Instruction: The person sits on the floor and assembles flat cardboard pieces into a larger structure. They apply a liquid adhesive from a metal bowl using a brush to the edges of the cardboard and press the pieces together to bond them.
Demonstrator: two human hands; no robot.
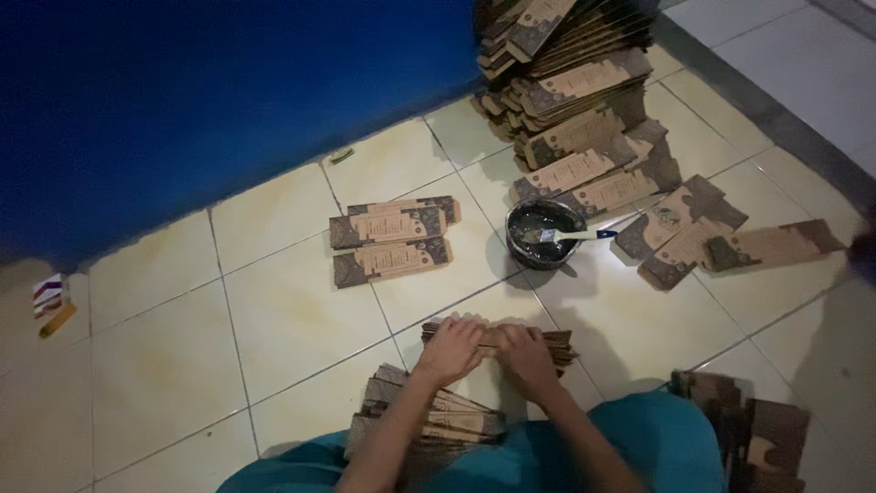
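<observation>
A single head-worn view is aimed steeply down at the tiled floor (292, 319), the blue wall (210, 100) lying beyond it.

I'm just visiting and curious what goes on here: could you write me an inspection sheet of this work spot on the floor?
Surface: pale tiled floor, dimly lit.
Job's things: flat brown cardboard sleeve pressed under both hands; dark bowl holding a brush.
Clutter: tall stack of sleeves; small pile; loose sleeves; more by the knees.
Hands: left hand and right hand, both palm down on the sleeve.
Cables: nothing seen.
Surroundings: blue wall; small box at far left.
</observation>
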